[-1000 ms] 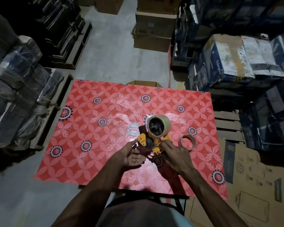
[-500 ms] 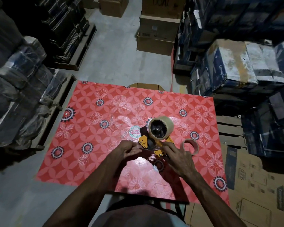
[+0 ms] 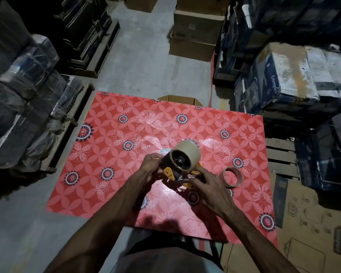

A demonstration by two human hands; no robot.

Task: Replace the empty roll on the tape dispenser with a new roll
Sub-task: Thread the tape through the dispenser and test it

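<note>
A yellow and black tape dispenser (image 3: pixel 170 174) is held above the red flowered table (image 3: pixel 110 154), with a full beige tape roll (image 3: pixel 187 154) sitting on its black hub. My left hand (image 3: pixel 151 161) grips the dispenser's front end beside the roll. My right hand (image 3: pixel 209 187) holds its yellow handle side from below and the right. An empty cardboard core (image 3: pixel 231 177) lies on the table just right of my right hand, apart from it.
Wrapped bundles on pallets (image 3: pixel 28 107) line the left. Stacked blue and white boxes (image 3: pixel 287 75) stand at the right, flat cardboard (image 3: pixel 307 223) at the lower right. Brown cartons (image 3: pixel 193 36) sit beyond the table, an open box (image 3: pixel 180 99) at its far edge.
Both hands lifted the dispenser slightly and turned it, so the roll's open end faces more toward me. My left hand moved from the tape end up to the dispenser's front.
</note>
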